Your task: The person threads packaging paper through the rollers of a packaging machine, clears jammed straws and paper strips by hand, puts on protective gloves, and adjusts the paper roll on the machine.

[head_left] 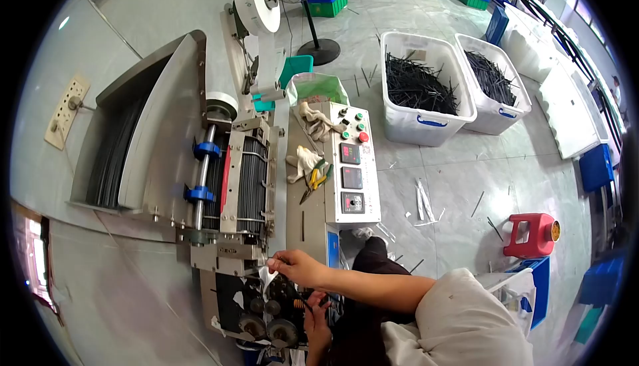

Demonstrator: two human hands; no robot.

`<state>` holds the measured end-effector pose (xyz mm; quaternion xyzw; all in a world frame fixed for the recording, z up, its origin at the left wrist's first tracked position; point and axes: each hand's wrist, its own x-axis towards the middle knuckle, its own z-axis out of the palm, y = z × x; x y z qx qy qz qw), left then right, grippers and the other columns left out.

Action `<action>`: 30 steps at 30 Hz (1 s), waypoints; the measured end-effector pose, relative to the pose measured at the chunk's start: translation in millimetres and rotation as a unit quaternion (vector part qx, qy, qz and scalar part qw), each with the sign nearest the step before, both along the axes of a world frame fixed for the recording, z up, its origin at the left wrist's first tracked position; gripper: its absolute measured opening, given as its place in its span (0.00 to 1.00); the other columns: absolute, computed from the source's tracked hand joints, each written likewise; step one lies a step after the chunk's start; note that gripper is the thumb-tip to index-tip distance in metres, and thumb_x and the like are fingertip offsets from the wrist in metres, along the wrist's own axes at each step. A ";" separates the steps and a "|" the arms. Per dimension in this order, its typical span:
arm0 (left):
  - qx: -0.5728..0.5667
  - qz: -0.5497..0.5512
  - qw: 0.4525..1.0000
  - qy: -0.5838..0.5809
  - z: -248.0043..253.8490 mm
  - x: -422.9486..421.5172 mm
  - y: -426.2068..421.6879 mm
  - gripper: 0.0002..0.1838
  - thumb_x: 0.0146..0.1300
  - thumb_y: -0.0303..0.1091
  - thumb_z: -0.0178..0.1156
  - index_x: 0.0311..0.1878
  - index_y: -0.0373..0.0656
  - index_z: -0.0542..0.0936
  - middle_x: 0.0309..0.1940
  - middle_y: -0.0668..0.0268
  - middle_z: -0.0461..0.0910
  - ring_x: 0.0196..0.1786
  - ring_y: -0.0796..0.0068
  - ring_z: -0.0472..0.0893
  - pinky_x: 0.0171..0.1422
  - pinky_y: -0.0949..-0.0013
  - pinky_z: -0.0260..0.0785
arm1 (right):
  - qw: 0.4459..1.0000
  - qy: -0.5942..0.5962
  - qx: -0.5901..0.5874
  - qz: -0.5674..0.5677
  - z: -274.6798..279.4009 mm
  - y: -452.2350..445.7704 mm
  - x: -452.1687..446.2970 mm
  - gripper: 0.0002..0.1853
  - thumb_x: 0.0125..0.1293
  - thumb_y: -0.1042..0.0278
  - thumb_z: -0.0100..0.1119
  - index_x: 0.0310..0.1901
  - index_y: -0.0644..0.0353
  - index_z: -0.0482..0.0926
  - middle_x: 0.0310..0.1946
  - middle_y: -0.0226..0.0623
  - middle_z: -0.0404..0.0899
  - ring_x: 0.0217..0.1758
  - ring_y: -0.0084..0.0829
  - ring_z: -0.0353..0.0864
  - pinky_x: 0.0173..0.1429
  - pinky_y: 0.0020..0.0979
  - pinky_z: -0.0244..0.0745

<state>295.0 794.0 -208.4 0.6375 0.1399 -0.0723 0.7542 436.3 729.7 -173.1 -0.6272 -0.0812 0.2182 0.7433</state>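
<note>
My right hand (293, 267) reaches across the machine's front end, thumb and fingers pinched at the top of a thin white film strip (266, 281). Below it, my left hand (317, 318) is beside the dark rollers (282, 333), its fingers curled at a thin dark piece I cannot make out. The machine's feed channel (251, 183) holds a stack of black strips just beyond my right hand. A spring-like orange part (298, 303) sits between the rollers and my left hand.
A control box (353, 213) with buttons and displays stands beside the machine, near gloves (321, 123) and yellow-handled cutters (317, 178). White bins (432, 123) hold black strips. A red stool (529, 236) and loose strips are on the floor. A white roll (256, 1) hangs above.
</note>
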 end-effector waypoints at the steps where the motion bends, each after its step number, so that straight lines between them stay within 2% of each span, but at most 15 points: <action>1: 0.071 0.023 0.997 -0.005 -1.4 4.9 -1.1 0.16 0.65 0.37 0.33 0.46 0.35 0.64 0.43 0.61 0.68 0.46 0.72 0.68 0.49 0.68 0.60 | 1.000 0.000 0.002 0.001 3.1 0.6 4.3 0.18 0.60 0.52 0.46 0.25 0.60 0.74 0.11 0.30 0.60 0.17 0.21 0.58 0.22 0.26 0.55; 3: 0.052 0.027 0.998 -0.002 3.1 17.4 -5.0 0.17 0.65 0.37 0.33 0.47 0.36 0.64 0.41 0.59 0.70 0.43 0.70 0.71 0.47 0.68 0.62 | 0.980 0.163 0.099 0.047 11.1 0.9 16.1 0.19 0.60 0.51 0.47 0.26 0.60 0.74 0.11 0.24 0.59 0.16 0.16 0.54 0.20 0.22 0.50; 5: -0.078 0.012 0.991 0.111 8.3 26.1 -7.2 0.15 0.65 0.38 0.34 0.45 0.38 0.65 0.28 0.62 0.71 0.29 0.74 0.71 0.34 0.74 0.64 | 0.974 0.194 0.102 0.061 3.3 -1.3 32.0 0.19 0.60 0.50 0.46 0.27 0.59 0.73 0.12 0.22 0.59 0.14 0.15 0.53 0.19 0.21 0.49; 6: -0.076 0.017 0.990 0.114 5.9 30.5 -9.3 0.15 0.65 0.38 0.34 0.45 0.38 0.65 0.28 0.62 0.71 0.29 0.74 0.71 0.34 0.74 0.64 | 0.969 0.208 0.112 0.071 -0.7 -5.7 39.8 0.18 0.60 0.50 0.46 0.28 0.59 0.73 0.12 0.22 0.59 0.14 0.15 0.53 0.18 0.21 0.49; 8: -0.181 -0.002 0.976 0.123 1.6 38.2 -14.5 0.14 0.65 0.39 0.34 0.40 0.39 0.66 0.17 0.68 0.62 0.18 0.80 0.60 0.22 0.79 0.54 | 0.969 0.211 0.088 0.095 -3.0 -22.3 56.1 0.15 0.61 0.55 0.46 0.32 0.60 0.72 0.14 0.23 0.62 0.17 0.14 0.57 0.22 0.18 0.54; 9: -0.178 0.003 0.976 0.129 5.6 46.3 -19.1 0.14 0.65 0.39 0.34 0.40 0.39 0.66 0.17 0.68 0.62 0.18 0.80 0.60 0.22 0.79 0.54 | 0.967 0.218 0.091 0.099 -14.8 -28.2 64.4 0.15 0.61 0.55 0.46 0.32 0.60 0.72 0.14 0.23 0.62 0.17 0.14 0.57 0.22 0.18 0.54; 10: -0.160 -0.004 0.973 0.167 10.7 54.9 -24.1 0.14 0.65 0.39 0.34 0.38 0.40 0.66 0.16 0.70 0.58 0.17 0.82 0.56 0.21 0.79 0.50 | 0.997 0.055 0.043 0.033 -34.2 -32.4 73.9 0.14 0.60 0.57 0.48 0.31 0.60 0.73 0.16 0.25 0.66 0.18 0.15 0.61 0.23 0.18 0.57; 11: -0.143 -0.011 0.968 0.205 13.8 62.4 -28.7 0.14 0.65 0.40 0.34 0.37 0.40 0.66 0.15 0.71 0.54 0.17 0.84 0.52 0.19 0.79 0.46 | 0.993 -0.109 -0.007 -0.035 -46.2 -39.1 81.1 0.13 0.59 0.58 0.49 0.31 0.61 0.73 0.18 0.27 0.70 0.19 0.16 0.64 0.24 0.19 0.61; 13: -0.123 -0.027 0.967 0.220 13.8 76.1 -32.6 0.14 0.65 0.40 0.35 0.36 0.40 0.66 0.15 0.71 0.56 0.17 0.83 0.54 0.20 0.79 0.46 | 0.995 -0.103 -0.003 -0.009 -38.8 -66.1 104.0 0.09 0.57 0.65 0.52 0.33 0.61 0.74 0.21 0.28 0.73 0.22 0.16 0.68 0.27 0.18 0.64; 15: -0.104 -0.045 0.966 0.233 11.2 89.5 -41.1 0.14 0.65 0.40 0.35 0.35 0.40 0.65 0.15 0.71 0.57 0.17 0.83 0.55 0.20 0.79 0.47 | 0.989 0.068 0.095 0.090 -39.4 -81.6 122.1 0.07 0.55 0.67 0.55 0.32 0.62 0.74 0.21 0.27 0.72 0.22 0.16 0.68 0.27 0.19 0.64; 17: -0.205 0.093 0.937 0.266 11.6 101.1 -53.3 0.15 0.65 0.41 0.36 0.36 0.38 0.66 0.16 0.71 0.59 0.17 0.83 0.56 0.20 0.80 0.47 | 0.986 0.098 0.097 0.094 -48.8 -86.7 138.9 0.07 0.55 0.67 0.56 0.32 0.62 0.76 0.21 0.24 0.72 0.22 0.13 0.67 0.25 0.17 0.61; 19: -0.152 0.093 0.946 0.272 17.7 120.9 -56.9 0.15 0.65 0.40 0.37 0.38 0.37 0.66 0.17 0.71 0.60 0.17 0.83 0.57 0.20 0.80 0.48 | 0.971 0.182 0.112 0.105 -53.0 -88.7 156.0 0.08 0.55 0.66 0.56 0.31 0.62 0.76 0.20 0.24 0.72 0.22 0.13 0.67 0.24 0.16 0.61; 21: -0.098 0.096 0.951 0.276 21.0 132.2 -58.5 0.16 0.64 0.40 0.37 0.40 0.36 0.67 0.18 0.71 0.61 0.17 0.84 0.58 0.20 0.80 0.48 | 0.970 0.185 0.137 0.077 -59.5 -84.8 166.1 0.07 0.53 0.67 0.58 0.27 0.62 0.75 0.17 0.26 0.72 0.19 0.14 0.67 0.19 0.17 0.60; 27: -0.047 0.156 0.950 0.265 30.1 151.8 -61.8 0.17 0.63 0.39 0.42 0.45 0.33 0.68 0.19 0.72 0.63 0.18 0.86 0.58 0.20 0.82 0.49 | 0.955 0.170 0.182 0.160 -50.3 -99.1 198.7 0.07 0.52 0.71 0.59 0.33 0.61 0.76 0.25 0.26 0.75 0.28 0.15 0.71 0.30 0.16 0.66; 30: -0.016 0.129 0.965 0.227 34.5 161.4 -68.4 0.16 0.63 0.37 0.43 0.45 0.34 0.70 0.20 0.73 0.65 0.18 0.87 0.58 0.20 0.83 0.50 | 0.947 0.189 0.177 0.188 -41.9 -108.2 210.2 0.07 0.52 0.73 0.59 0.34 0.62 0.76 0.26 0.27 0.76 0.30 0.16 0.72 0.32 0.17 0.67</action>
